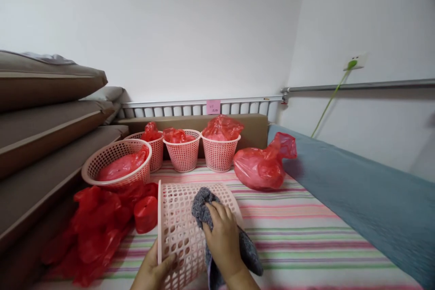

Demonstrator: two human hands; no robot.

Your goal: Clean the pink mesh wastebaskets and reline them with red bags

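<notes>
Basket (185, 231) was tilted near six o'clock, rim pinched by left hand (152, 269); right hand (224, 235), fingers half curled, pressed grey cloth (201, 204) against it. Snagging in holes, cloth could twist basket into red roll (146, 215) at its nine o'clock.

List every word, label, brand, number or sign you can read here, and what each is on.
Pink note against the white radiator: handwriting in two short lines, too small and blurred to quote.
Small yellow mark on the radiator's top: too small to tell whether it bears text.
Held pink basket and gray cloth: no lettering shows.
Nothing else readable.
</notes>
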